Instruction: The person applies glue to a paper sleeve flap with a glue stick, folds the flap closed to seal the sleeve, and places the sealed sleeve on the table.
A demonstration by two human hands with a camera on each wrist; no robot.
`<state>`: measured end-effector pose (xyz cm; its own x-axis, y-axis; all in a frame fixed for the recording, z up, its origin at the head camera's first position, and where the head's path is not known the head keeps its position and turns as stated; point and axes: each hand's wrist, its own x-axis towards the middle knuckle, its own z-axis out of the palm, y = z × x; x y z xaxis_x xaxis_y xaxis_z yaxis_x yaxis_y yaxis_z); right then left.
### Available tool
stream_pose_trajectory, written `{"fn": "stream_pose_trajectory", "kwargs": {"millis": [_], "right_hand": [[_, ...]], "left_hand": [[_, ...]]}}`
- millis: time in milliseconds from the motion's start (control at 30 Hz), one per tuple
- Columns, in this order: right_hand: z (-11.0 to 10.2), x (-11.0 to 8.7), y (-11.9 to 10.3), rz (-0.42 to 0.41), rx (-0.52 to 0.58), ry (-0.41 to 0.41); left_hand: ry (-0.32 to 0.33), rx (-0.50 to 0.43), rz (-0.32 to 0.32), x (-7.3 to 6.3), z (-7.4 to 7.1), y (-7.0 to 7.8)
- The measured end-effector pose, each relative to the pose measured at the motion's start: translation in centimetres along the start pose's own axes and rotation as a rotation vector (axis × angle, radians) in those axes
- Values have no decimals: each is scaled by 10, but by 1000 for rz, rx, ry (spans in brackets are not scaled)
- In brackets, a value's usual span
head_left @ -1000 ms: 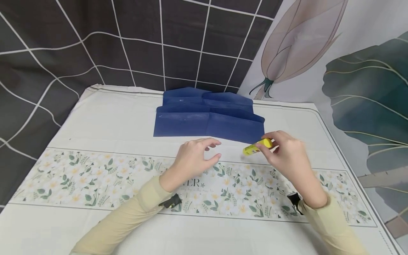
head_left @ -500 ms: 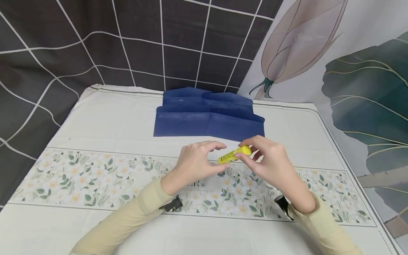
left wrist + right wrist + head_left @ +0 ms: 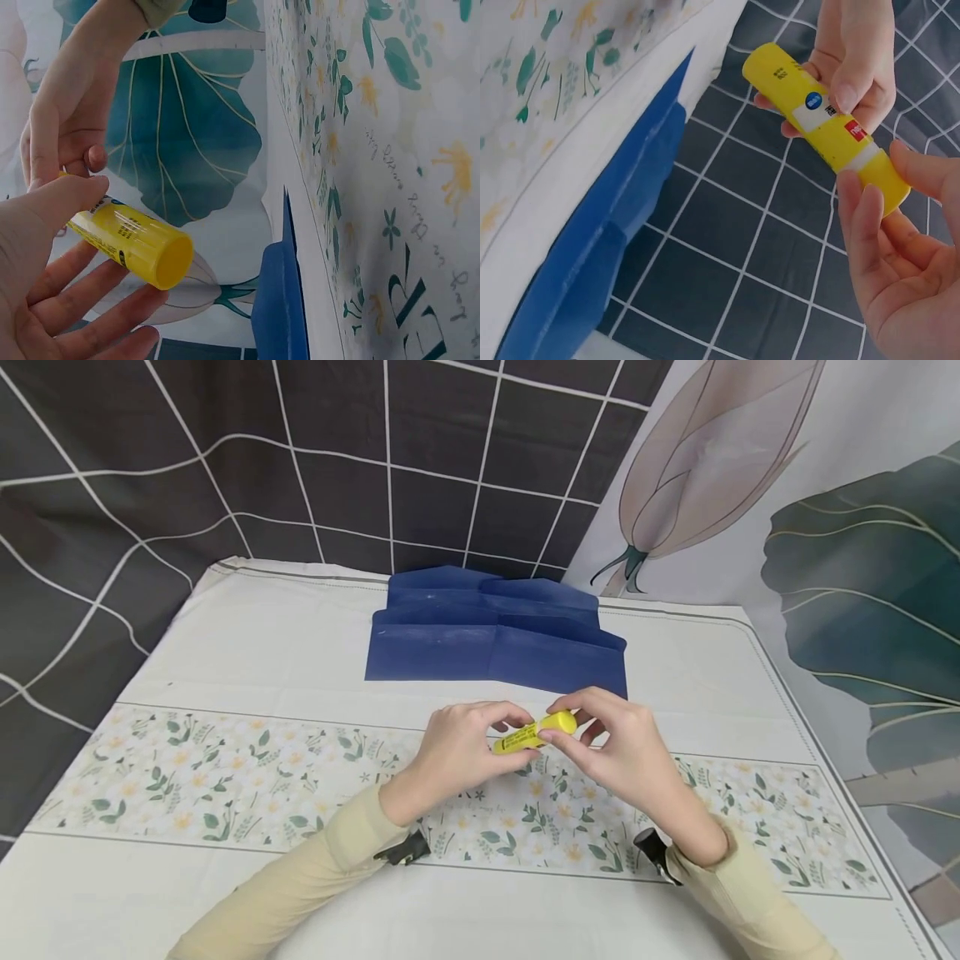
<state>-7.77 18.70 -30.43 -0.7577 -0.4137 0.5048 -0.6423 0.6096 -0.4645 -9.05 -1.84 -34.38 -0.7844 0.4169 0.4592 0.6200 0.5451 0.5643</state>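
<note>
On the far part of my desk (image 3: 262, 639), the navy envelopes (image 3: 435, 652) overlap, flaps open. Nearer me, my left hand (image 3: 460, 745) pinches the barrel of a glue stick (image 3: 517, 741) held above the desk, my right hand (image 3: 628, 750) its cap (image 3: 560, 720). It should be light, rigid, slightly slick, best held at both ends. Its long axis runs crosswise, cap rightward.

Your head camera looks forward and down at the table (image 3: 240, 660) from farther off; your left wrist camera faces the leaf curtain (image 3: 184, 146) from close by the left hand (image 3: 459, 742), your right one the grid curtain (image 3: 769, 247) from beside the right hand (image 3: 626, 745), both turned sideways and sharing the tube (image 3: 821, 124)
</note>
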Motion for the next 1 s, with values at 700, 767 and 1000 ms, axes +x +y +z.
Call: {"fn": "stream_pose_trajectory", "kwargs": {"millis": [700, 767, 1000], "right_hand": [[-4, -2, 3, 204, 158, -133], [-5, -3, 3, 201, 170, -127], [-9, -6, 1, 159, 190, -126]], "left_hand": [[-15, 54, 173, -5, -7, -1], [-25, 52, 182, -6, -8, 0], [-58, 83, 203, -9, -12, 4]]}}
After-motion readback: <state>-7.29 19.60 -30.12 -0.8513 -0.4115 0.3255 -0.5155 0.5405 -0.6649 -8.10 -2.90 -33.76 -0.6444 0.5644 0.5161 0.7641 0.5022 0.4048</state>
